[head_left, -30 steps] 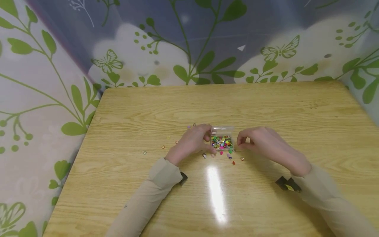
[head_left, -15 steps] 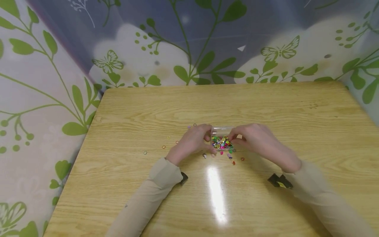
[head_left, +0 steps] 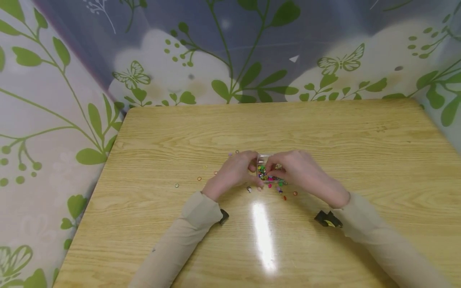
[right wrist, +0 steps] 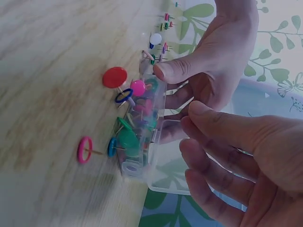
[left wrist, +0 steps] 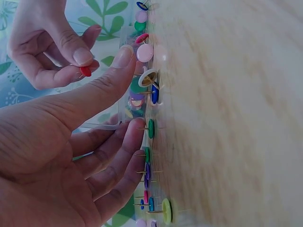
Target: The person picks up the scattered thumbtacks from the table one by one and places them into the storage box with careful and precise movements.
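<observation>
A small clear plastic box (right wrist: pixel 132 168) full of coloured thumbtacks (head_left: pixel 262 172) stands on the table, its lid (right wrist: pixel 170 172) hinged back. My left hand (head_left: pixel 232 174) holds the box at its left side, thumb in front and fingers behind. Over the box is my right hand (head_left: pixel 300 172), thumb and index fingertip together; in the left wrist view they pinch a red thumbtack (left wrist: pixel 85 71). From the head, my right hand hides much of the box's right half.
Loose thumbtacks lie in front of the box, among them a red one (right wrist: pixel 115 77) and a pink one (right wrist: pixel 84 150). Several more, such as a greenish one (head_left: pixel 177 185), are scattered left of my left hand. A patterned wall (head_left: pixel 259 52) rises behind the wooden table (head_left: pixel 324 124).
My right hand has moved left, from beside the box to over it, its pinched fingertips now above the tacks. My left hand has stayed at the box.
</observation>
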Available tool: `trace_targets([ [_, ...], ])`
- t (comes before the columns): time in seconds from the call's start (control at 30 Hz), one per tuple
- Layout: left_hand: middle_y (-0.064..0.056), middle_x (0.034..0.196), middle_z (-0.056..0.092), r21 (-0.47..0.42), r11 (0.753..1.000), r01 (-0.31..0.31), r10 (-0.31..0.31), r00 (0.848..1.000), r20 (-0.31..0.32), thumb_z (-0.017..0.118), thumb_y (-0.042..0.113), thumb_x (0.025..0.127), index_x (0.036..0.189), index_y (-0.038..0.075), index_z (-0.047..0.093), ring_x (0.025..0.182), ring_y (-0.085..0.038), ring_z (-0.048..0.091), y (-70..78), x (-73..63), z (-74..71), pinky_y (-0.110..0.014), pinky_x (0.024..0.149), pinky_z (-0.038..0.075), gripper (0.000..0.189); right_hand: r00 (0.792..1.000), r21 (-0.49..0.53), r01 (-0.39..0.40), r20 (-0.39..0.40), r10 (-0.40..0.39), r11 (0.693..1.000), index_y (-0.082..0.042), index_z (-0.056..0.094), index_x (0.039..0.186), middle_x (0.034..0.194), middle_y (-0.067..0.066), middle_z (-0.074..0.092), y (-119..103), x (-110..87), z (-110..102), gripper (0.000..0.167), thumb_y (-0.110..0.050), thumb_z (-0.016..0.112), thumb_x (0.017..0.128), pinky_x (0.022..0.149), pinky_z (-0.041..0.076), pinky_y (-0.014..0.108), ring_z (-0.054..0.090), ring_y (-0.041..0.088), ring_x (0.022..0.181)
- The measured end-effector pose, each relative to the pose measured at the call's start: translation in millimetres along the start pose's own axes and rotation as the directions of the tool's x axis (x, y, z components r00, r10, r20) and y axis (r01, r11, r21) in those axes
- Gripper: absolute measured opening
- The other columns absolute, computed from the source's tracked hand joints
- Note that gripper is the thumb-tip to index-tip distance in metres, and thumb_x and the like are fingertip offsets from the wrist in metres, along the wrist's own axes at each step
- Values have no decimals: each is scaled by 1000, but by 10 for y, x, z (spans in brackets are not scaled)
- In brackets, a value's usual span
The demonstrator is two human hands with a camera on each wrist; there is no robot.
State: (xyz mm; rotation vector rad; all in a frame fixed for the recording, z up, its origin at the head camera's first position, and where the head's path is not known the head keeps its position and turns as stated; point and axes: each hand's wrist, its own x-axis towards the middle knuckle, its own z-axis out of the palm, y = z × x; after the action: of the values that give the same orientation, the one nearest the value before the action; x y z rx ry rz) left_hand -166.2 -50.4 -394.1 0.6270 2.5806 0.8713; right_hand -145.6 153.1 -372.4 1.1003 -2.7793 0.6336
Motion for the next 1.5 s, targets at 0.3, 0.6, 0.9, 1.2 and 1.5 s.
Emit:
trace_targets([
  [0.3, 2, 101, 66, 10, 1000, -15, 15, 1000, -7, 94, 34, 67, 119, 12, 64, 93, -13, 61, -12, 8, 6, -29, 82, 52, 64, 999, 3, 1, -37, -1, 1000, -15, 75, 86, 84, -3, 76, -9, -2, 42, 10, -11, 84, 83, 47, 42, 21, 52, 1, 54],
  [0.6, 2, 101, 65, 7, 1000, -3, 3, 1000, 1, 94, 33, 67, 123, 12, 64, 92, -14, 60, -22, 14, 11, -28, 79, 52, 66, 999, -8, -13, -38, 13, 1000, -15, 77, 89, 88, -3, 77, 11, -17, 30, 8, -11, 82, 85, 48, 43, 20, 57, 2, 59],
  [0.9, 2, 99, 65, -1, 1000, 7, -7, 1000, 7, 94, 33, 67, 105, 14, 61, 91, -14, 60, -28, 22, 10, -29, 77, 51, 54, 998, -4, -62, -5, 62, 998, -14, 77, 89, 83, -4, 75, 90, -126, -35, 6, -11, 82, 86, 47, 38, 20, 49, 0, 56],
  [1.2, 2, 101, 64, 7, 1000, 14, -14, 1000, 12, 93, 34, 67, 108, 13, 63, 93, -13, 60, -8, 13, -1, -28, 80, 52, 56, 979, -2, -77, 189, 76, 997, -18, 73, 98, 84, -13, 73, 171, -380, -174, 15, -13, 80, 87, 51, 44, 21, 54, -3, 60],
  [1.5, 3, 100, 63, 0, 1000, 21, -21, 1000, 18, 93, 34, 67, 107, 14, 62, 93, -13, 59, 1, 8, -1, -28, 80, 51, 55, 984, -1, -78, 163, 77, 997, -19, 69, 94, 80, -15, 70, 228, -535, -184, 19, -20, 84, 83, 51, 44, 21, 52, -4, 59],
])
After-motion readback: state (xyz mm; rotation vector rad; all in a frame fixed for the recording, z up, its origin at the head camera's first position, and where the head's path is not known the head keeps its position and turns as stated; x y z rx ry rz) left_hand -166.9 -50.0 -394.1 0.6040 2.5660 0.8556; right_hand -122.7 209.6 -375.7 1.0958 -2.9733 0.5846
